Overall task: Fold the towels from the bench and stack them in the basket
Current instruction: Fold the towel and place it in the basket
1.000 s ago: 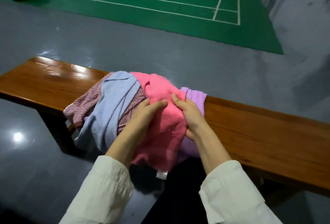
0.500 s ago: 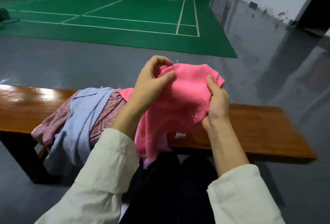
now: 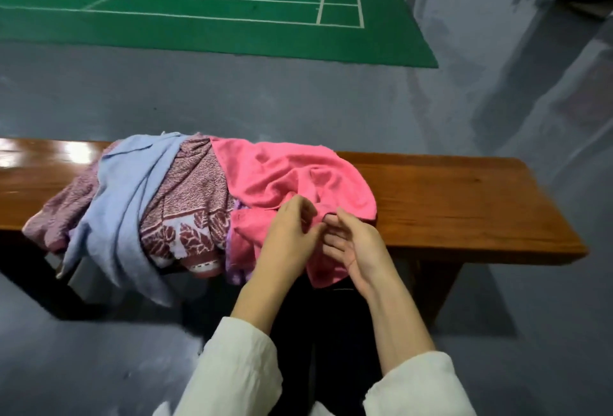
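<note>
A pink towel (image 3: pixel 282 176) lies crumpled across the wooden bench (image 3: pixel 464 203), and its near edge hangs over the front. My left hand (image 3: pixel 292 236) and my right hand (image 3: pixel 355 246) meet at that near edge, fingers curled and pinching the pink cloth. Left of it a maroon patterned towel (image 3: pixel 195 190) lies under a light blue towel (image 3: pixel 126 196), both draping off the bench. A strip of purple towel (image 3: pixel 236 269) shows beneath the pink one. No basket is in view.
The right end of the bench is bare wood. Grey floor surrounds the bench, and a green court mat (image 3: pixel 215 10) lies beyond it. My dark trouser legs (image 3: pixel 335 332) are just below the hands.
The pink towel, held up in the air half a second ago, is down on the bench over the pile. Both hands have dropped to its near edge.
</note>
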Tool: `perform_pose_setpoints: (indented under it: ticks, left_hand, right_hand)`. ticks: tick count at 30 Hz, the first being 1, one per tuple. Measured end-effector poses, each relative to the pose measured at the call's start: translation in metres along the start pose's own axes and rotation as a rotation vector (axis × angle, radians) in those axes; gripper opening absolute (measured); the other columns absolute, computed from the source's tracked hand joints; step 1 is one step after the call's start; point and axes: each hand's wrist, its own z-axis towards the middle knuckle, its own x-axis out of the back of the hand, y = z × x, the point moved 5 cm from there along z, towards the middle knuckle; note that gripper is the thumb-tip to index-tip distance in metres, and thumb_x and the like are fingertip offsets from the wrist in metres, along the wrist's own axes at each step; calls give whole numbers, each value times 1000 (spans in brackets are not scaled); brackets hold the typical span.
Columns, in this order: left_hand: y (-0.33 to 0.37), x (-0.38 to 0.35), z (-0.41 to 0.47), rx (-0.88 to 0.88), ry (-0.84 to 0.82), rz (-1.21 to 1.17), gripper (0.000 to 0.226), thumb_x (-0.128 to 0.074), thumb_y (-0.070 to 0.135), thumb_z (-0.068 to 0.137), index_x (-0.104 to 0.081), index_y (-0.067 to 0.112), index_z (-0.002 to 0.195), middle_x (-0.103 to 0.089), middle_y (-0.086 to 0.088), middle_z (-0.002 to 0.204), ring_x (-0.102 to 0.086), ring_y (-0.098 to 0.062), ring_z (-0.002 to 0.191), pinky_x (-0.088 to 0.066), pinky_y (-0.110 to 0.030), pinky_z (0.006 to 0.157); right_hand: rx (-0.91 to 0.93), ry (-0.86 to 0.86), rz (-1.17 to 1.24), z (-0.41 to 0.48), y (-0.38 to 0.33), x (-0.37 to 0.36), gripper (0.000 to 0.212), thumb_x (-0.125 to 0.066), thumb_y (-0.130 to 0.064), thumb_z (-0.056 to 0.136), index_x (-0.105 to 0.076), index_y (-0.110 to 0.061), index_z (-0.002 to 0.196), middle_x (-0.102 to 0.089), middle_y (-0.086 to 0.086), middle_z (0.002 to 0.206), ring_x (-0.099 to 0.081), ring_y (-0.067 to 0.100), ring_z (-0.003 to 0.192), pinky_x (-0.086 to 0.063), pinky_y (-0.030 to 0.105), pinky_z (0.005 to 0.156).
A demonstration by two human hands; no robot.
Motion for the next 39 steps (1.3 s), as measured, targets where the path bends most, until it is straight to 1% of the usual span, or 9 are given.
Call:
perform_pose_setpoints:
  ticks: [4,8,11,14,16,20,26,33,39]
  left_hand:
    - [-11,4,-5,84,9,19,18,-68,8,80,-53,17,86,-56,6,72,-51,-13,66,-38,-19,63]
    - [-16,13,-18,177,-37,-158,13,-59,27,79,-56,15,84,-58,5,70,-52,-14,66,-45,-36,69]
    - [-4,20,-21,160,-105,-373,14,-52,29,79,-54,16,82,-55,-1,73,-48,-13,68,-42,-36,67]
    - [10,30,-22,96,-157,-452,12,-61,24,86,-59,13,80,-57,3,72,-48,-6,68,-41,-22,64]
    - [11,38,-23,67,-167,-452,13,-69,18,85,-61,8,82,-61,1,73,-51,-5,68,-43,-19,64]
    - [-2,54,-24,49,-168,-279,14,-77,11,77,-64,12,82,-67,-4,75,-58,-3,65,-48,-20,63]
    - [-20,75,-26,104,42,67,16,-65,-3,73,-63,13,77,-57,11,60,-50,1,51,-42,-15,56]
    - [-34,110,-29,130,133,-187,5,-66,17,83,-68,18,79,-57,13,57,-47,-2,55,-41,-21,55]
    - [-22,135,-37,94,332,-150,39,-62,36,88,-44,11,63,-39,11,53,-33,-6,55,-29,-28,54]
  right_hand:
    - [64,-12,-166,-1,2,-1,22,-52,-19,96,-67,-5,102,-69,4,91,-64,14,80,-55,22,68]
    - [396,18,-365,-8,-9,0,23,-65,0,85,-67,-19,98,-68,4,100,-64,12,90,-52,19,75]
    - [651,-55,-608,-17,-15,-10,46,-70,-6,81,-58,-39,110,-52,-8,129,-46,8,126,-36,21,104]
    - [738,-83,-826,-20,-17,-22,42,-64,1,82,-58,-39,95,-43,-14,138,-25,6,138,-14,9,110]
    - [757,-51,-818,-19,-20,-21,32,-66,1,80,-59,-30,79,-56,-9,126,-39,7,129,-24,9,105]
    - [626,-75,-623,-25,-22,-11,19,-74,-10,79,-63,-22,70,-64,-14,69,-55,-3,70,-42,16,69]
    - [794,71,-440,-38,-33,-9,12,-73,-11,81,-64,-17,76,-59,-14,70,-51,0,67,-42,18,65]
    - [906,267,-337,-47,-57,2,14,-70,-12,84,-64,-24,79,-64,-15,74,-56,2,75,-47,26,72]
    - [941,248,-362,-59,-64,-9,19,-71,-9,84,-64,-26,78,-64,-16,73,-56,0,74,-45,18,72]
